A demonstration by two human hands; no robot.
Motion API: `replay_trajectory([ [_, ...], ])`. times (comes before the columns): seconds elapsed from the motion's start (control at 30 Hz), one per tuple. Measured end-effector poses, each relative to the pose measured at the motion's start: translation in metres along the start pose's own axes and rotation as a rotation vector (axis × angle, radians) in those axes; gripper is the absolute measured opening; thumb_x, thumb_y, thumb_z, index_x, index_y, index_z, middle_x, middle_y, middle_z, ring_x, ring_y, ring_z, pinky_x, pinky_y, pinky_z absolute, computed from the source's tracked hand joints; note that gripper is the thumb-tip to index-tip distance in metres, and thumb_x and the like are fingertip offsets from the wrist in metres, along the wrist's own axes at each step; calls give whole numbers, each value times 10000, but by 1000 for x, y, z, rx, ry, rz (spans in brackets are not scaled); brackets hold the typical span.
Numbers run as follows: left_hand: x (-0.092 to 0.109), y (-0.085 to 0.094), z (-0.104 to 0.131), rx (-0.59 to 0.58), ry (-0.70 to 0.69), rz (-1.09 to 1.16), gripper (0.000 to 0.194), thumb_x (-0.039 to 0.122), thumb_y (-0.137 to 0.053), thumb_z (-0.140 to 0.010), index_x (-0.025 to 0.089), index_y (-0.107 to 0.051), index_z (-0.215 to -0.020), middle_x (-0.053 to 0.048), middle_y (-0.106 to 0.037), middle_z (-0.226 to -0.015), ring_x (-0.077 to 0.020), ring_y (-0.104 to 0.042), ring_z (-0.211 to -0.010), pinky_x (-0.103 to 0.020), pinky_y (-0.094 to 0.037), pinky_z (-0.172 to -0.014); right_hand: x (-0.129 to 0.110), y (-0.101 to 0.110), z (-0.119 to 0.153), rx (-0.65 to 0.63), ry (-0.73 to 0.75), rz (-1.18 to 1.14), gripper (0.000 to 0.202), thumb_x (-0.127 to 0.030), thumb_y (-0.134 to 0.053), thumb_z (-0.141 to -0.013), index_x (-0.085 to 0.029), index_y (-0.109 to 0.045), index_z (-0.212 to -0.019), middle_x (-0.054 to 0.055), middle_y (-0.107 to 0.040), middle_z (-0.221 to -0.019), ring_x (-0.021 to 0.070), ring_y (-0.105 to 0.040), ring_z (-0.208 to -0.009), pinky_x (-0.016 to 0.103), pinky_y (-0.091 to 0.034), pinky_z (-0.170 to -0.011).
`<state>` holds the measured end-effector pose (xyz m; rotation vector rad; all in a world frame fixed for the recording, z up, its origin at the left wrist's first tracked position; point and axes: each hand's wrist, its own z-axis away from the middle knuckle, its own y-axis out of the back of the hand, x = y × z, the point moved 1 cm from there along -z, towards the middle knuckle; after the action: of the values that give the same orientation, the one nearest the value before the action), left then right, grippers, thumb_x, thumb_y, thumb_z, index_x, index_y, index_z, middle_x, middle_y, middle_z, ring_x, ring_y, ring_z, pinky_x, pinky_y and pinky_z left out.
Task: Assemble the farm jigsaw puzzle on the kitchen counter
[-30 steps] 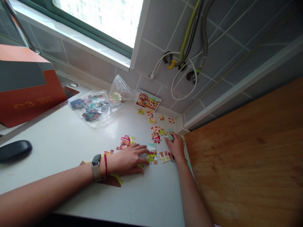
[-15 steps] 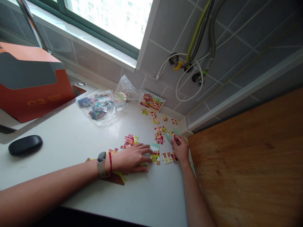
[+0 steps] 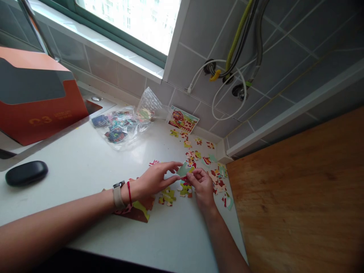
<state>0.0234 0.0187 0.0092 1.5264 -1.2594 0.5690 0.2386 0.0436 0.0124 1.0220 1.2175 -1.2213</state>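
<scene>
Above the white worktop, beside a tiled wall with a window, the right hand pinched a jigsaw piece; whether the left hand also gripped it, I could not tell.

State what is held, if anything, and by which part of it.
A green puzzle piece, pinched near its lower right edge by the right hand. The left hand is at its left edge; whether it grips cannot be told.

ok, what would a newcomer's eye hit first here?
The bright window at the top jumps out first, then the orange box at the left edge. Mid-picture, the right hand pinches a light green puzzle piece, with the left hand right beside it.
</scene>
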Motion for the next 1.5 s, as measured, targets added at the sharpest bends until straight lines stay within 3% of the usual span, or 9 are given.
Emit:
replay_trajectory([
  [0.1, 0, 1, -4, 39, 41, 121, 302, 322, -658, -994, 214, -731, -1266, -55, -800, -1077, -169, -747, -849, -269, -604, -733, -2, -6, 6, -114, -108, -6, 431, -534, -914, -727, -208, -650, -822, 26, -777, -773, 175, -732, -645, 329, -633, -721],
  [0.2, 1, 7, -9, 67, 37, 137, 255, 272, -598, -1010, 210, -786, -1171, -53, -788, -1016, -146, -711, -814, -237, -571, -699, -8, -8, 9, -216, -76, 122, 433, -611, -826, -804, -192, -722, -812, 41, -766, -759, 165, -706, -645, 303, -615, -684],
  [0.33, -8, 31, -22, 41, 14, 57, 267, 212, -569, -1000, 205, -804, -1125, -54, -782, -995, -144, -700, -831, -235, -558, -727, -9, -5, 7, -184, 80, 286, 420, -619, -779, -839, -203, -784, -894, 56, -781, -802, 156, -656, -645, 258, -552, -585],
  [0.57, -55, 75, -41, 4, 60, -152, 231, 220, -605, -970, 187, -809, -1072, -61, -807, -1009, -170, -715, -826, -284, -573, -798, 3, 0, 4, -147, 131, 500, 453, -632, -711, -879, -192, -802, -937, 87, -805, -897, 191, -685, -685, 289, -555, -612],
  [0.73, -73, 70, -41, -56, 54, -279, 239, 244, -596, -1000, 175, -806, -1091, -73, -813, -1020, -191, -737, -869, -289, -566, -824, 0, -3, 6, -186, 252, 585, 368, -550, -681, -922, -206, -812, -927, 74, -792, -873, 203, -701, -728, 294, -554, -644],
  [0.93, -80, 61, -42, -78, -3, -396, 245, 271, -590, -1020, 181, -813, -1069, -106, -792, -1019, -246, -704, -956, -362, -541, -908, 2, -3, 4, -201, 267, 619, 322, -491, -668, -945, -205, -816, -946, 70, -793, -877, 196, -693, -712, 290, -539, -634],
  [1.23, -84, 62, -41, -78, -49, -492, 249, 240, -560, -1041, 192, -801, -1083, -111, -756, -1029, -248, -675, -958, -361, -531, -886, -4, -5, 4, -241, 360, 694, 269, -426, -639, -977, -221, -813, -962, 74, -784, -930, 207, -712, -789, 289, -546, -638],
  [1.37, -84, 63, -42, -72, -57, -525, 243, 228, -564, -1040, 193, -802, -1073, -108, -749, -1018, -242, -670, -949, -350, -525, -877, -8, -18, 1, -303, 500, 817, 233, -356, -608, -997, -254, -807, -1061, 94, -774, -1116, 250, -717, -1039, 381, -589, -890],
  [1.5, -83, 64, -42, -84, -61, -551, 225, 199, -578, -1030, 202, -798, -1077, -98, -743, -1014, -234, -668, -955, -336, -518, -883, -6, -45, -3, -408, 586, 1036, 362, -343, -622, -1001, -280, -717, -1345, 85, -633, -1493, 305, -538, -1405, 524, -415, -1204],
])
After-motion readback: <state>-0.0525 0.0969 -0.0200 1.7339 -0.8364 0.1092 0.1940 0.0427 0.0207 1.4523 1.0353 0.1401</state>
